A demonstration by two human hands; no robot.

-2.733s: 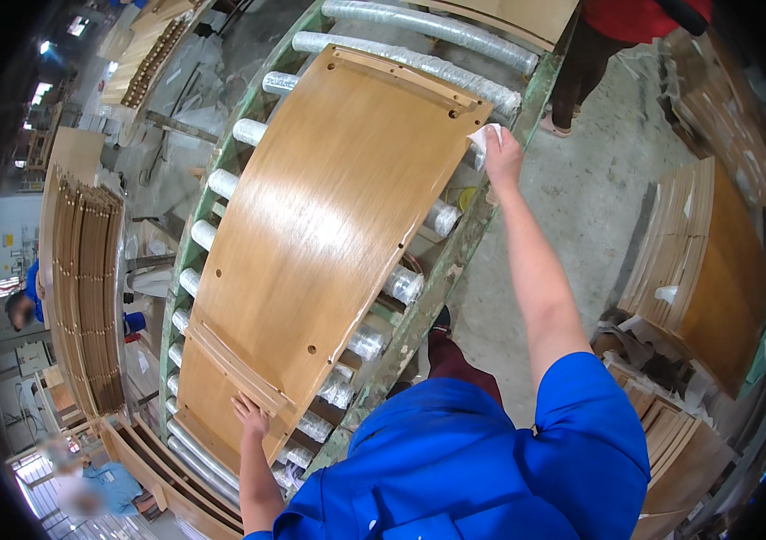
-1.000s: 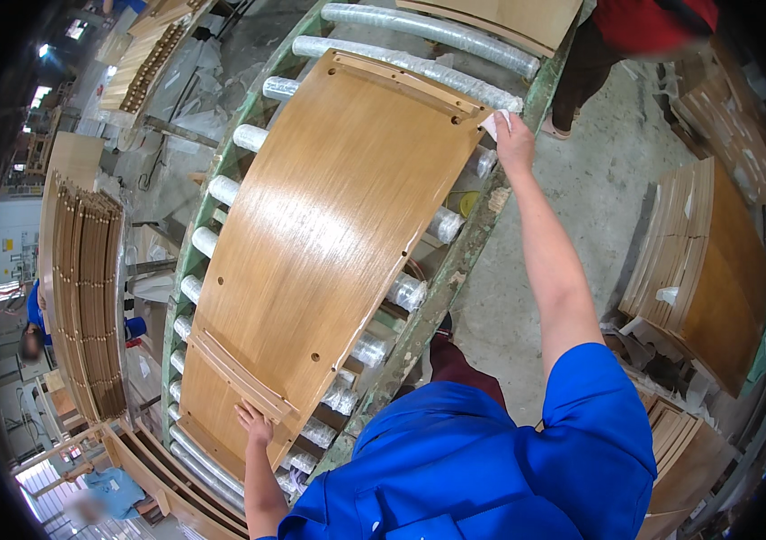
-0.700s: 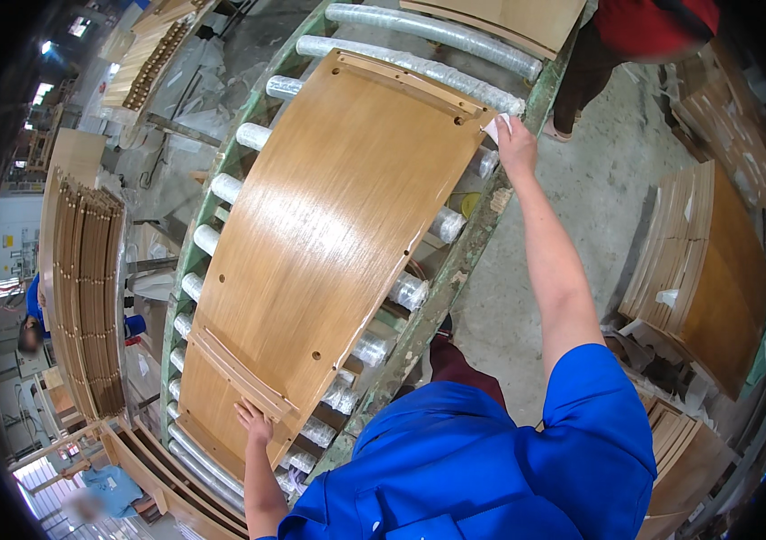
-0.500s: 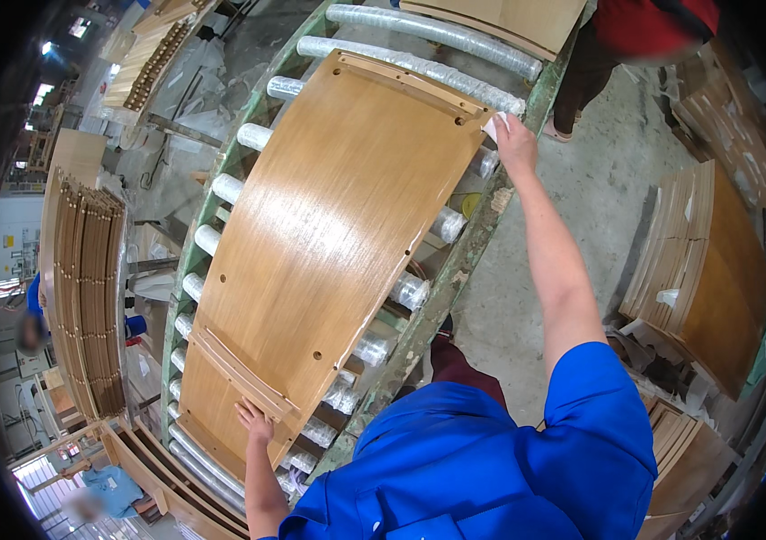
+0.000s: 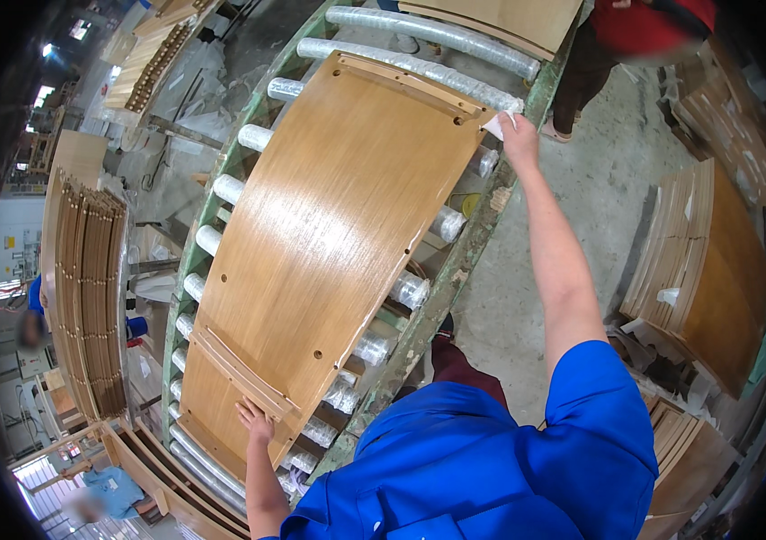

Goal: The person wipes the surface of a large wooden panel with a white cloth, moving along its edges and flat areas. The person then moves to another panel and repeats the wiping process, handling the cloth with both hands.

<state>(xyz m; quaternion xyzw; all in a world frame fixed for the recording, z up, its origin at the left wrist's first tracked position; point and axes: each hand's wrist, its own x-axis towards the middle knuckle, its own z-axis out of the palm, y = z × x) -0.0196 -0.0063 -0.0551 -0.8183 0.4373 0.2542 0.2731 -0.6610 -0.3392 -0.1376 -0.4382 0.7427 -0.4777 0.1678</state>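
A long brown wooden panel [image 5: 311, 216] lies on a roller conveyor, with several round holes in its face. Near its far end runs a raised wooden strip [image 5: 410, 85]; a second wooden strip [image 5: 243, 371] crosses its near end. My left hand [image 5: 255, 421] rests on the near end beside that strip, fingers spread, holding nothing. At the far right corner, my right hand [image 5: 518, 142] pinches a white cloth [image 5: 496, 125], which touches or hangs just off the panel's edge; I cannot tell which. A pale, uneven line runs along the panel's right edge.
Plastic-wrapped rollers [image 5: 410, 291] sit in a green conveyor frame [image 5: 473, 247]. Another wooden panel [image 5: 509, 18] lies at the far end. A person in red [image 5: 648, 31] stands at the far right. Stacked panels stand left [image 5: 86, 297] and right [image 5: 698, 261].
My right hand has shifted slightly right with the white cloth, out from the panel's corner. My left hand stays in place. A shoe now shows beyond the far rollers.
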